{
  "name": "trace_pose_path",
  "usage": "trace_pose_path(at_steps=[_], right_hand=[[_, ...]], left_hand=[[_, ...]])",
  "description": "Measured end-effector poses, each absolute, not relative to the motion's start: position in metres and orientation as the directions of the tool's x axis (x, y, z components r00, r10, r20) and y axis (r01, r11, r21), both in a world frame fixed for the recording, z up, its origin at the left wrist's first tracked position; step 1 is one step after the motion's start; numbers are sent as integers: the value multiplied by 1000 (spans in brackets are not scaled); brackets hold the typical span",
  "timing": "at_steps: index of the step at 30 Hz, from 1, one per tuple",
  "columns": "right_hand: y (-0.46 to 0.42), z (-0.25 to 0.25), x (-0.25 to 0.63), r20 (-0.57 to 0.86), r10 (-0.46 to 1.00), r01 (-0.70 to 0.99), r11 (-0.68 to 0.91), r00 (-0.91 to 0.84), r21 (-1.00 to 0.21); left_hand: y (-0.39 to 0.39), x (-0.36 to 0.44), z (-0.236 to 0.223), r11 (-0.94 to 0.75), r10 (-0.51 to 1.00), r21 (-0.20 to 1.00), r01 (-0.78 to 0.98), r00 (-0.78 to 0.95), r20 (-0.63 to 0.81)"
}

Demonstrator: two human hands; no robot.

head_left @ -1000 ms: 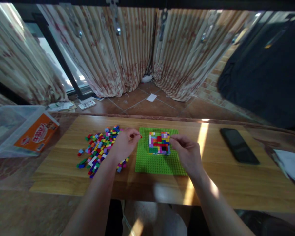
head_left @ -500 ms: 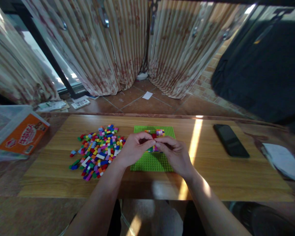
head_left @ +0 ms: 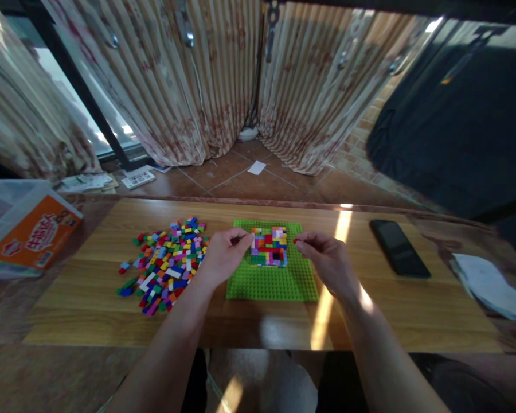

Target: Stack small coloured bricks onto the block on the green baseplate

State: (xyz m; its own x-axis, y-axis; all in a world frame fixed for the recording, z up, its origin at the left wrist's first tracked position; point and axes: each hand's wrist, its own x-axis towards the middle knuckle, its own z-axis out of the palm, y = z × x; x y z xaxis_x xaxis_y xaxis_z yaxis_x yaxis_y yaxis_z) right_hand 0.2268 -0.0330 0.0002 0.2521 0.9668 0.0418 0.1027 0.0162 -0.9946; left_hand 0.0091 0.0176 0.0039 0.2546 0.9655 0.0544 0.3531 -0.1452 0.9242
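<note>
A square block built of many-coloured toy bricks (head_left: pixel 269 252) sits on a green studded baseplate (head_left: pixel 270 287), nearer its far edge. My right hand (head_left: pixel 327 258) is just right of the block, finger and thumb pinched on a small red brick (head_left: pixel 296 241) held apart from it. On the other side, my left hand (head_left: pixel 226 255) is at the block's left edge with thumb and forefinger pressed together. Whatever those fingertips hold, if anything, is too small to make out.
Loose bricks (head_left: pixel 172 267) lie heaped on the wooden table (head_left: pixel 370 321) left of the baseplate. A black phone (head_left: pixel 399 248) and white papers (head_left: pixel 494 284) are to the right. At the far left stands a clear plastic box (head_left: pixel 12 195) with an orange label.
My hands, together over the block before, have moved apart. The right hand has moved right with a red brick, the left slightly left, and the block's top now shows.
</note>
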Motion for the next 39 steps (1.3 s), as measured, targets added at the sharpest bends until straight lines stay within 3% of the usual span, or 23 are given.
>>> trace_pose_path(at_steps=[10,39], right_hand=[[-32,-10,221,-69,983,145,-94,168,-985],[-26,-12,219,-276,940,-123,-256,201,-959]], left_hand=[[19,7,-1,-185,958,842,506,283,40],[13,15,0,-145,964,778,612,264,-27]])
